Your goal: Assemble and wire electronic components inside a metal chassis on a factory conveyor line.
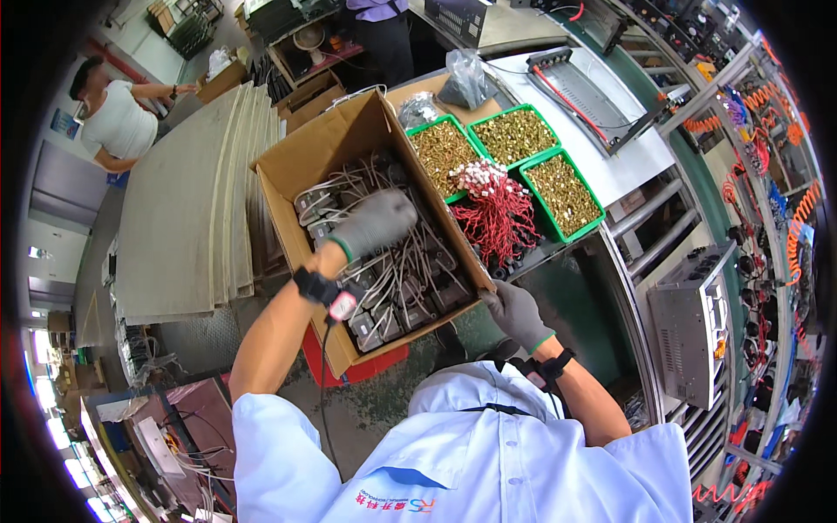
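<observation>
Cardboard box (327, 135), corded units (364, 328) inside | gloved left hand (380, 223) over them, fingers' grip unclear | right hand (520, 315): fingers grip box's 4-o'clock corner | red wires (493, 223): 3 o'clock

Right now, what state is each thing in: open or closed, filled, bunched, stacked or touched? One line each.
Cardboard box: open, filled with dark blocks and pale cables
Left hand: gloved, over the contents, grip unclear
Right hand: gloved, touching the box's corner
Green trays: open, filled with brass-coloured parts
Red wires: loosely bunched, white ends together
Pale sheets: stacked in layers
</observation>
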### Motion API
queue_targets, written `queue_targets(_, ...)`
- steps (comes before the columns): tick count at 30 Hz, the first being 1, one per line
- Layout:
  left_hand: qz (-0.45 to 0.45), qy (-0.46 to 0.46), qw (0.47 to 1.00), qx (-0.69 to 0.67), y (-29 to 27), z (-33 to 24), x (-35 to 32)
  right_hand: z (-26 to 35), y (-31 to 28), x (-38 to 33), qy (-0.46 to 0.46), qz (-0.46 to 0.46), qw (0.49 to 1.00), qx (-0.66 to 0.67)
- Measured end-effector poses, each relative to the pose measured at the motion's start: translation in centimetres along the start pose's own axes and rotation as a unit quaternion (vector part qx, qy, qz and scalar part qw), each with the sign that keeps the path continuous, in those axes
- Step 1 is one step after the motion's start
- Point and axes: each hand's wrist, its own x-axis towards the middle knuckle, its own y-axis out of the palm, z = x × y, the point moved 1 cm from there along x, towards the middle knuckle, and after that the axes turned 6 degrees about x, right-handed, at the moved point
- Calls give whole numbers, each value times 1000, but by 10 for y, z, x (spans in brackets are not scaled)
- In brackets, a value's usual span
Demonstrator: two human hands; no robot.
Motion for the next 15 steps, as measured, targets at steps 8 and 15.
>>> queue_targets(8, 95, -255, 952, -138, 160, -23, -61, -20, -4, -37, -3, -9, 999, 49)
queue_targets(15, -148, -338, 743, -559, 231, 12, -29, -96, -48, -106, 68, -39, 995, 67)
